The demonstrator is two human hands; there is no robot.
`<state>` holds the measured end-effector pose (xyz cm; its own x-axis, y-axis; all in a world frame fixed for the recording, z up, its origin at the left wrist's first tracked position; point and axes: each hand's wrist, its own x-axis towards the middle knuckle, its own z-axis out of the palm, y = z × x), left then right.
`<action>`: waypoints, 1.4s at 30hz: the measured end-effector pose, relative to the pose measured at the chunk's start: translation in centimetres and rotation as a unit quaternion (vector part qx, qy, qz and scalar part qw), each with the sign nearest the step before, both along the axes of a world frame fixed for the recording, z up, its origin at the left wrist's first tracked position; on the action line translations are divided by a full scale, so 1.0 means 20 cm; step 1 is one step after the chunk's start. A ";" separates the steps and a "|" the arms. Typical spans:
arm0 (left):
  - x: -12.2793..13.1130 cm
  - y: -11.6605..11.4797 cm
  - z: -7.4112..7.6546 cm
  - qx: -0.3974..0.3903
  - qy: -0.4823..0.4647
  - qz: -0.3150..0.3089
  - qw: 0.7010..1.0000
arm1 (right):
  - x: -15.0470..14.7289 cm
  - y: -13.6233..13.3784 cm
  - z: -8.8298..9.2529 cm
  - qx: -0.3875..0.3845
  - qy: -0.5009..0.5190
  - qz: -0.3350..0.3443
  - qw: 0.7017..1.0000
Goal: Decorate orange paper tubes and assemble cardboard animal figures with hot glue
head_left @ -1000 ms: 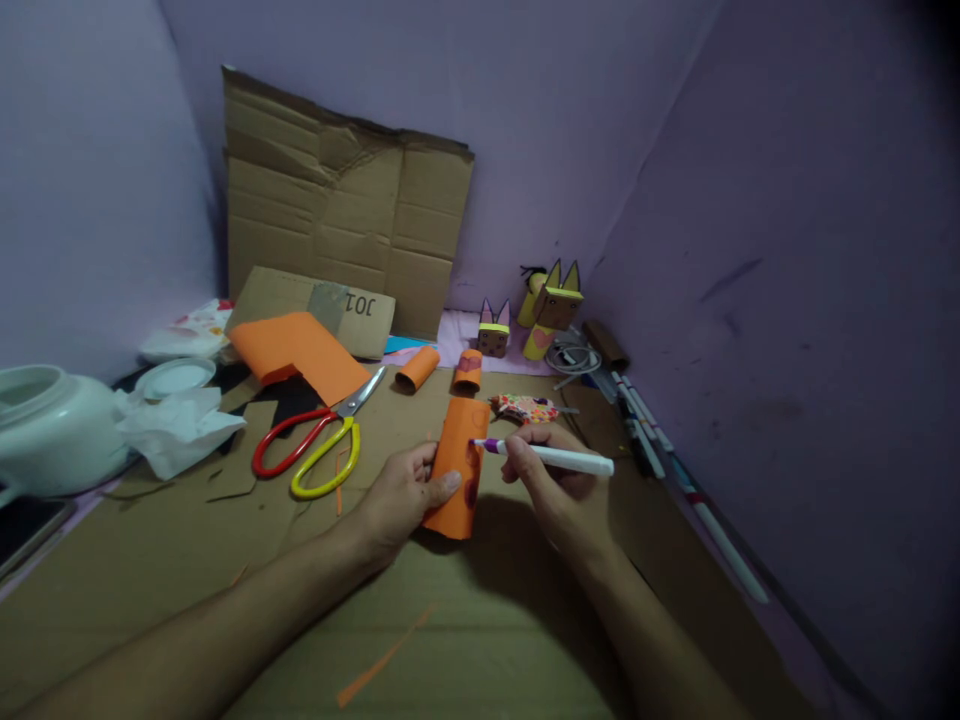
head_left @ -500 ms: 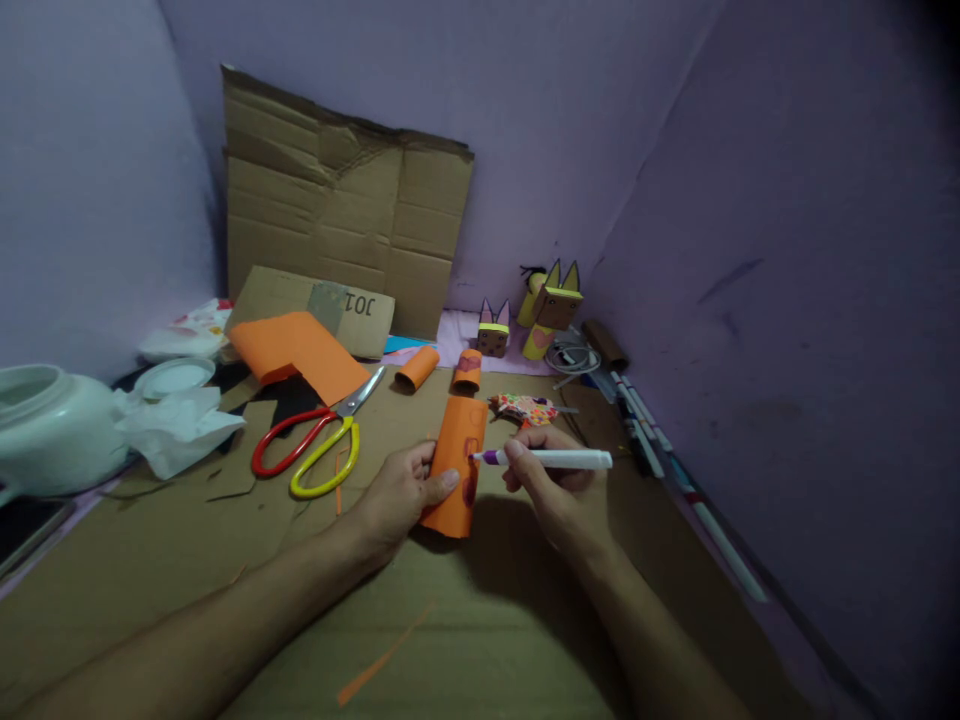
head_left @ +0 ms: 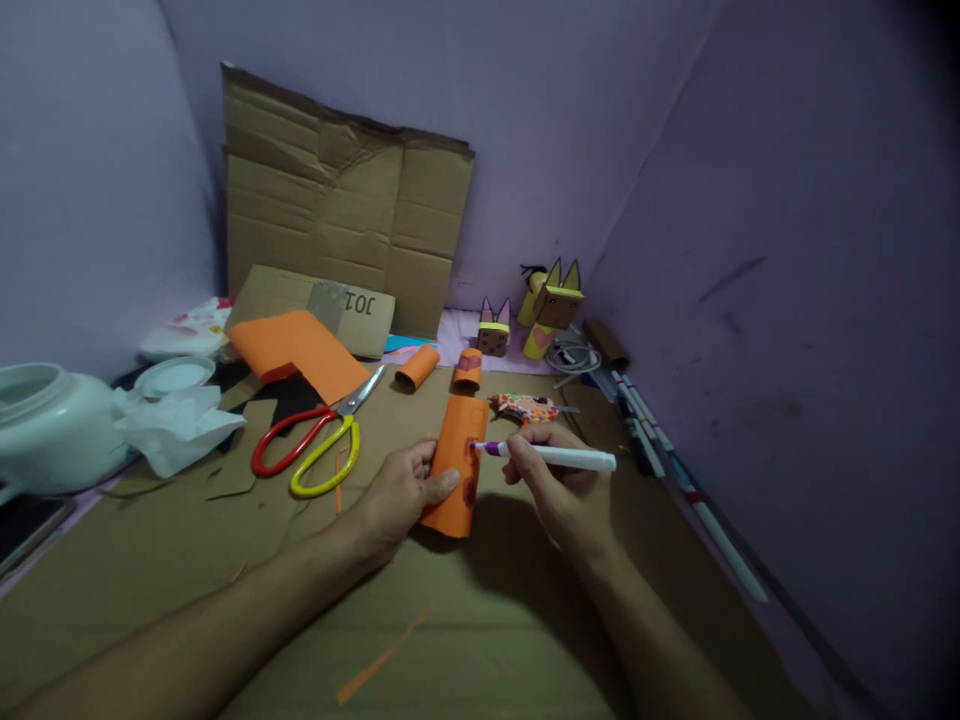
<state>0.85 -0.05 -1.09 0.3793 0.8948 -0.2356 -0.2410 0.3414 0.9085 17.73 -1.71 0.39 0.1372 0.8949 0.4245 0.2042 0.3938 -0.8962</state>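
Note:
An orange paper-covered tube (head_left: pixel 453 450) is gripped by my left hand (head_left: pixel 401 495), its thumb lying across the front. Dark purple-red round marks run down the tube's right side. Between the thumb and fingers of my right hand (head_left: pixel 559 485) is a white marker (head_left: pixel 574 457) with a purple front end. Its tip meets the tube, or nearly so, at the middle mark. Just behind the tube stands a short orange roll (head_left: pixel 468 370) with a reddish heart shape, and another orange roll (head_left: pixel 418 368) lies to its left.
Scissors (head_left: pixel 330 440) with red and yellow handles lie left of my hands, near folded orange paper (head_left: pixel 300 350). A white pot (head_left: pixel 60 430) stands far left. Cardboard animal figures (head_left: pixel 551 310) stand at the back. Several markers (head_left: pixel 705 515) line the right wall.
The marker tip has shifted slightly up on the middle mark, which looks more filled in. My left hand and the tube have hardly moved.

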 end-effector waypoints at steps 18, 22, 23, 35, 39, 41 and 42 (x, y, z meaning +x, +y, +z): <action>0.00 -0.01 0.01 -0.003 0.001 -0.002 1.000 | 0.00 -0.01 0.01 -0.005 -0.020 -0.001 1.000; 0.00 -0.01 0.01 -0.004 0.002 -0.001 1.000 | 0.00 -0.01 0.01 -0.014 -0.033 0.005 0.999; 0.00 -0.01 0.01 -0.005 0.001 0.000 1.000 | 0.00 -0.01 0.01 -0.016 -0.037 0.006 0.999; 0.00 -0.01 0.01 -0.001 -0.007 -0.007 1.000 | 0.01 -0.02 0.00 -0.017 -0.035 0.008 0.999; 0.00 -0.01 0.01 0.001 -0.009 -0.011 1.000 | 0.01 -0.02 0.00 -0.017 -0.031 0.013 0.999; 0.00 -0.01 0.01 -0.001 -0.009 -0.010 1.000 | 0.01 -0.02 0.00 -0.017 -0.041 0.011 0.999; 0.00 -0.01 0.01 -0.003 -0.008 -0.008 1.000 | 0.01 -0.02 0.00 -0.016 -0.046 0.010 0.999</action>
